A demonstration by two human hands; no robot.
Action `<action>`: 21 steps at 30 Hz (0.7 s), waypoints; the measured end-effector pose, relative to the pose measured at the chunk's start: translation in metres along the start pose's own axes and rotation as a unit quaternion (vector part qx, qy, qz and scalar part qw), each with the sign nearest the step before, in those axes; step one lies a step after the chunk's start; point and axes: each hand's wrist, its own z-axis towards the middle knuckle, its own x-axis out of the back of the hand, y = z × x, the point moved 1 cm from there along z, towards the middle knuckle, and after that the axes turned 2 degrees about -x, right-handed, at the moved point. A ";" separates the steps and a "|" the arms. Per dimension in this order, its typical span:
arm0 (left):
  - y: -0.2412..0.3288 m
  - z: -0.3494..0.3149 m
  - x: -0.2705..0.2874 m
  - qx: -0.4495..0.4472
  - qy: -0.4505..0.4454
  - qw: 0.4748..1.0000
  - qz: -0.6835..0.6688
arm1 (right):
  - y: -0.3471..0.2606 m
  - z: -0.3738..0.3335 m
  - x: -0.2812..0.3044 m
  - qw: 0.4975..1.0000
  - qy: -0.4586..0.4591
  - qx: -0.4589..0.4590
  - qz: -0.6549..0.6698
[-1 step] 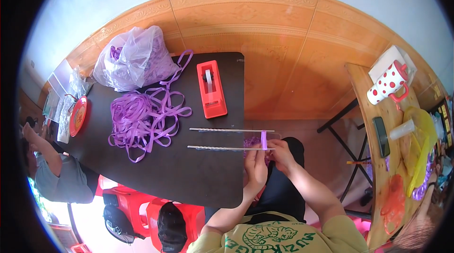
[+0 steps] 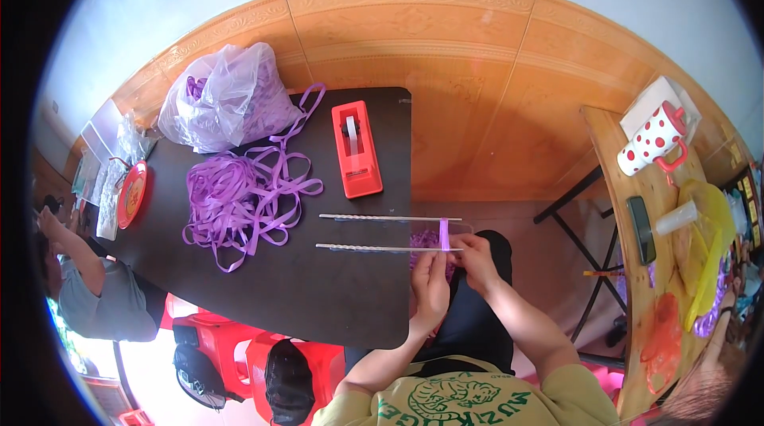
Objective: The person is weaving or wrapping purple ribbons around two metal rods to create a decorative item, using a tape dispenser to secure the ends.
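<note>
Two thin metal rods (image 2: 382, 248) with twisted left ends reach side by side past the table's right edge. A purple ribbon (image 2: 444, 233) is wrapped across both near their right ends. My left hand (image 2: 430, 289) is closed just below the near rod, its fingertips pinching the ribbon at the wrap. Close beside it, my right hand (image 2: 479, 265) is closed too, its fingers pressed together at the ribbon by the near rod's tip; the fingertips are partly hidden. More purple ribbon (image 2: 420, 260) shows below the rods, partly covered by my hands.
On the dark table (image 2: 350, 298) lie a heap of purple ribbon (image 2: 231, 195), a filled plastic bag (image 2: 227, 103) and a red tape dispenser (image 2: 358, 151). Red stools (image 2: 318, 362) stand at the near left. A wooden table (image 2: 609, 139) at right holds a dotted tumbler (image 2: 652, 139) and a phone (image 2: 640, 227).
</note>
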 end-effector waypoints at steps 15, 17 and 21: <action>0.023 -0.085 0.035 0.226 -0.024 0.960 -0.161 | -0.036 -0.082 -0.017 0.382 0.055 0.739 -0.552; 0.024 -0.089 0.040 0.226 -0.031 0.960 -0.160 | -0.038 -0.090 -0.021 0.373 0.044 0.745 -0.551; 0.027 -0.095 0.047 0.230 -0.073 0.957 -0.158 | -0.039 -0.101 -0.029 0.358 0.016 0.762 -0.540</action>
